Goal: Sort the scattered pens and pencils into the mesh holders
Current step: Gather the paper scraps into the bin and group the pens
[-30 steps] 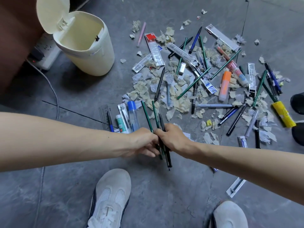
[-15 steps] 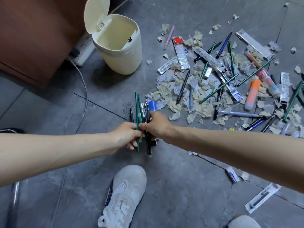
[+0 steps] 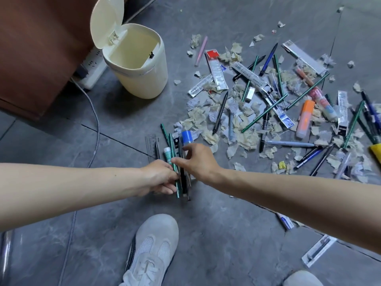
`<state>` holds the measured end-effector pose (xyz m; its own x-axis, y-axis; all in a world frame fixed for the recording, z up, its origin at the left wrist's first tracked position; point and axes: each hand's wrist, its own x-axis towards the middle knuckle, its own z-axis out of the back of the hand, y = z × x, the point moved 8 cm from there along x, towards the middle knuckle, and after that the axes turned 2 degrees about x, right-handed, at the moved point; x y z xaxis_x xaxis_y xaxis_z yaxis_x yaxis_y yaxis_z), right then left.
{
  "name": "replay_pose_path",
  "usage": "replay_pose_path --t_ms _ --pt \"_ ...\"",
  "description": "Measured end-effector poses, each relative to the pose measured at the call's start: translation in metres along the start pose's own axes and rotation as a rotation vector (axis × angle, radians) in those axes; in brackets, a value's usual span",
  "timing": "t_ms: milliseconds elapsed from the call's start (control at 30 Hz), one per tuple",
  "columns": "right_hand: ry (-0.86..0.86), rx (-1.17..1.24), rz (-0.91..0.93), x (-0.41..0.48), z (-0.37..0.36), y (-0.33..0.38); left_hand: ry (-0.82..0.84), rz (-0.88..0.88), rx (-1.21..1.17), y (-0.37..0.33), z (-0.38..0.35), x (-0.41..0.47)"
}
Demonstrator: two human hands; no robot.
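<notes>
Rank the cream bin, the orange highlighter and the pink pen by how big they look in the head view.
1. Cream bin, by far.
2. Orange highlighter.
3. Pink pen: similar in length but much thinner, and farther away, so unsure.

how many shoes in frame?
2: a grey-white sneaker bottom centre below the hands, and a second shoe's toe cut off at the bottom right edge. None visibly hidden.
</notes>
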<state>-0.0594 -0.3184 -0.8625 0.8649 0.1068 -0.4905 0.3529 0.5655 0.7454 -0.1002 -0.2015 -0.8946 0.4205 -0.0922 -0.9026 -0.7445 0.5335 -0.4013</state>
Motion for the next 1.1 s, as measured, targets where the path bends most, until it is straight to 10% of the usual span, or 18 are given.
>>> replay_pose_path --t_ms 133,367,833,1100 --pt "-0.229 -0.024 -0.098 0.002 0.026 -0.011 -0.028 0.005 0.028 0.000 -0.003 0.001" --pt "-0.026 -0.014 -0.171 0.002 0.005 -0.035 -0.402 -0.229 0.474 -0.028 0.027 0.006" --pt "0.096 0.298 -0.045 -0.001 -0.016 -0.033 -0.457 -0.088 0.456 -0.034 0.045 0.011" --pt "0.060 -0.674 0.547 0.032 -0.006 0.008 -0.463 -0.048 0.533 -0.034 0.044 0.015"
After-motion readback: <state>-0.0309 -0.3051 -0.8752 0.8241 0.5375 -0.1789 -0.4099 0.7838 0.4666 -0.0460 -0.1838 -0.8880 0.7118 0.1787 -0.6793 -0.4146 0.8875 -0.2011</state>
